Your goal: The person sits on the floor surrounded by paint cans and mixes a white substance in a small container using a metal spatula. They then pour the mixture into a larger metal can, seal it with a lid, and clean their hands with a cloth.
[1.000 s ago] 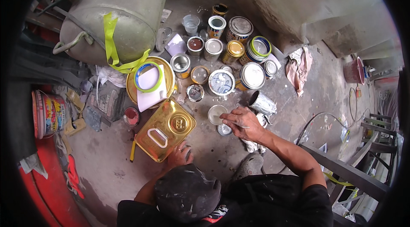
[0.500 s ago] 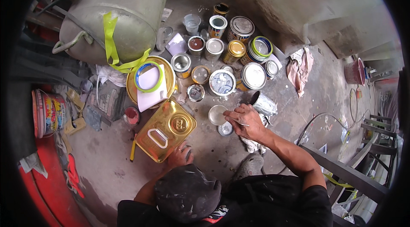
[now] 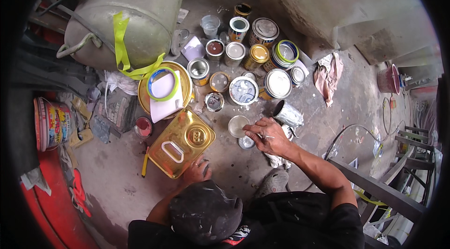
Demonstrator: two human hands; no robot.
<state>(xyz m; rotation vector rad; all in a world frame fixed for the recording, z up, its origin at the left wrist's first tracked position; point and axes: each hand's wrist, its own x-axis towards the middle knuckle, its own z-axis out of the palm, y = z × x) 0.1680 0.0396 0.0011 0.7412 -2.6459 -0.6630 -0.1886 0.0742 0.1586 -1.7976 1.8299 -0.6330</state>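
Observation:
My right hand [image 3: 269, 139] grips a thin stirring stick [image 3: 266, 136] over a small cup of pale grey liquid [image 3: 236, 125], beside a small silver container [image 3: 246, 142]. My left hand [image 3: 197, 170] is low at the edge of a square gold tin [image 3: 185, 142], fingers loosely bent and apart, partly hidden by the tin. Ahead stand several paint cans, among them a white-topped one [image 3: 277, 83] and a grey one [image 3: 243, 90]. A round gold lid [image 3: 145, 99] carries a tape roll and pale card. A silver can [image 3: 291, 114] lies tilted on a rag.
A large grey tank [image 3: 122, 10] stands back left, a plastic-covered bulky object [image 3: 328, 0] back right. A colourful bucket [image 3: 52, 125] is at left, a red bucket [image 3: 388, 79] at right. A metal frame [image 3: 393, 193] and a hose [image 3: 351, 126] lie right. A pink rag [image 3: 326, 82] rests on the floor.
My right hand shifts slightly back and forth at the small cup with the stick. My left hand and the cans stay in place.

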